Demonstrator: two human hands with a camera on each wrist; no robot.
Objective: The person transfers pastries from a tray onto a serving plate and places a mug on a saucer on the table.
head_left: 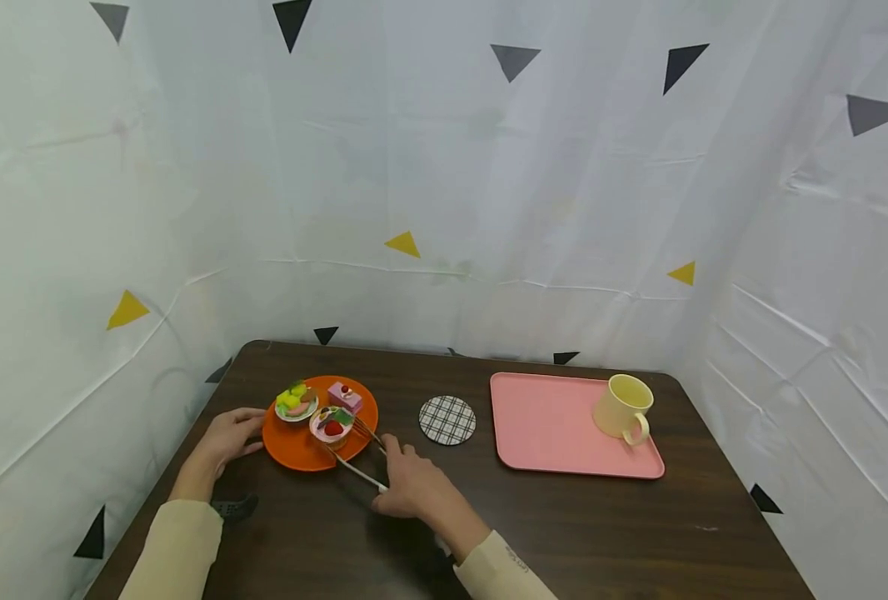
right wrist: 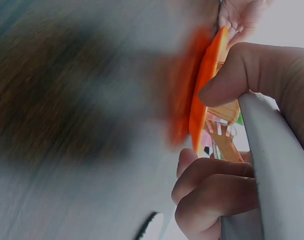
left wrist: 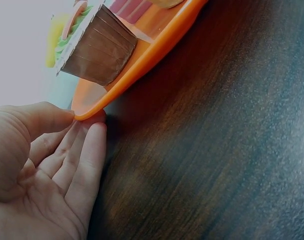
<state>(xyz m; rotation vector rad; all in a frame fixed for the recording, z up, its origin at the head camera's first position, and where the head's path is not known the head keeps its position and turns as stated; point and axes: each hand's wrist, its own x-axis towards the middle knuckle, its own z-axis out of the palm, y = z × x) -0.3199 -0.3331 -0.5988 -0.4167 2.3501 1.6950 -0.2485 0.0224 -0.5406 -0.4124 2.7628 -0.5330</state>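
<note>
In the head view an orange plate (head_left: 290, 450) lies on the left of the dark table, its near-left rim beside my left hand (head_left: 226, 437). The left wrist view shows the left thumb and fingers pinching that rim (left wrist: 157, 56). My right hand (head_left: 420, 483) grips a pair of tongs (head_left: 359, 473), whose arms reach either side of a cupcake (head_left: 333, 428) with a strawberry on top. Whether the tongs press on it I cannot tell. Another cupcake (head_left: 296, 406) with yellow and green topping and a pink cake slice (head_left: 345, 397) also sit on the plate.
Right of the plate lies a round checked coaster (head_left: 447, 420). Farther right is a pink tray (head_left: 541, 425), with a yellow mug (head_left: 622, 406) standing upright at its right side. A white curtain (head_left: 444, 167) with triangle prints surrounds the table (head_left: 601, 533).
</note>
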